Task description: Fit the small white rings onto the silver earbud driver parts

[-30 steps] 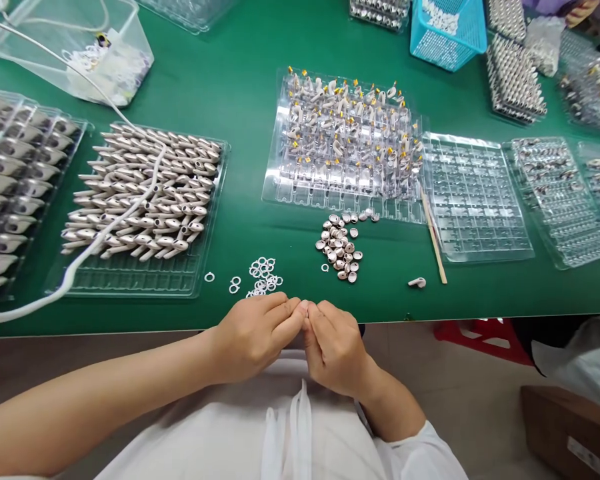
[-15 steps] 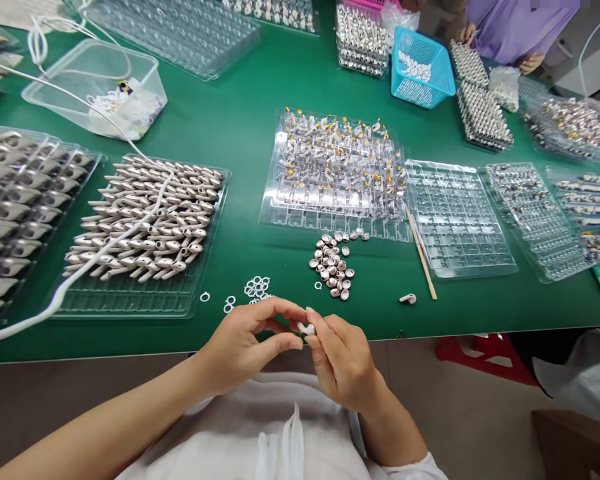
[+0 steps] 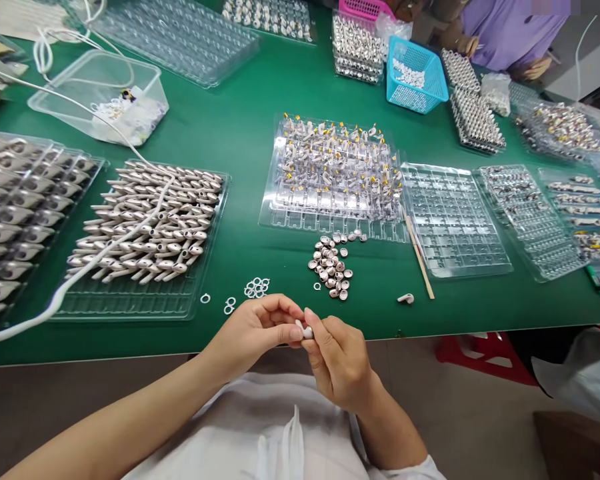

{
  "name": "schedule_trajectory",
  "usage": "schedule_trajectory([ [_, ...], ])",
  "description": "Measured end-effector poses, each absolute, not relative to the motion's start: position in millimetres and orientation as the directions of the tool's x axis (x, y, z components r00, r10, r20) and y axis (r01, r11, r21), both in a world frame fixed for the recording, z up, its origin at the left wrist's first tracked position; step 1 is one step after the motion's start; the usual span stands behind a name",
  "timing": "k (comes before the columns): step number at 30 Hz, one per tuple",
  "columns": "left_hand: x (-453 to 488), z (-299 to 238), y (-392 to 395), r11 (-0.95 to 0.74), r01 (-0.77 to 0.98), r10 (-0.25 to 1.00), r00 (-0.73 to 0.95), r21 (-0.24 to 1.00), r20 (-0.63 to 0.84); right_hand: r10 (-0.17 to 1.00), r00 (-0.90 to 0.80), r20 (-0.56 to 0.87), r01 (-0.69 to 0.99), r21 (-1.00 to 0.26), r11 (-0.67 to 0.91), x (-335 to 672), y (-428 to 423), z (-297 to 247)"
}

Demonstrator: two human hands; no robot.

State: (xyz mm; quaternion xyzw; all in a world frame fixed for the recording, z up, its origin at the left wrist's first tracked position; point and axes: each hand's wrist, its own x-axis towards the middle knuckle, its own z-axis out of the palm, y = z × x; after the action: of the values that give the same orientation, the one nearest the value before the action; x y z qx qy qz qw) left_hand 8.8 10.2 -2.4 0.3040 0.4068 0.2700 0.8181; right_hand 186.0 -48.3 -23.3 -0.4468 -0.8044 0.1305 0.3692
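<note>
A small white earbud (image 3: 307, 331) is held between both hands at the table's front edge. My right hand (image 3: 339, 357) pinches it from the right with thumb and fingertips. From the left, my left hand (image 3: 260, 333) closes on its stem side, thumb and bent fingers against it. Just beyond lie a pile of small round earbud caps (image 3: 331, 267) and a single white ring (image 3: 317, 286). More white rings (image 3: 257, 288) lie beyond my left hand. To the right is another earbud piece (image 3: 405, 299), lying loose on the green table (image 3: 250, 247).
A tray of earbud shells (image 3: 145, 227) stands left, crossed by a white cable (image 3: 105, 250). Ahead is a tray of yellow-tipped parts (image 3: 340, 167). A wooden stick (image 3: 421, 257) lies beside a clear tray (image 3: 457, 220). Far right are a blue basket (image 3: 415, 73) and another person's hand (image 3: 537, 69).
My left thumb and fingers have come together onto the earbud; before, the thumb was apart from it. The right hand keeps its pinch. The view has shifted slightly.
</note>
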Motion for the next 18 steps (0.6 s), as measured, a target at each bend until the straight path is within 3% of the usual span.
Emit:
schedule_trajectory([
  [10,5,-15,3,0.777,-0.202,0.583,0.590,0.596,-0.559,0.812,-0.287,0.508,0.555,-0.602,0.574,188,-48,-26],
  [18,10,-7,3,0.809,-0.209,0.547,0.609,0.549,-0.574,0.805,-0.356,0.475,0.589,-0.554,0.588,193,-47,-25],
])
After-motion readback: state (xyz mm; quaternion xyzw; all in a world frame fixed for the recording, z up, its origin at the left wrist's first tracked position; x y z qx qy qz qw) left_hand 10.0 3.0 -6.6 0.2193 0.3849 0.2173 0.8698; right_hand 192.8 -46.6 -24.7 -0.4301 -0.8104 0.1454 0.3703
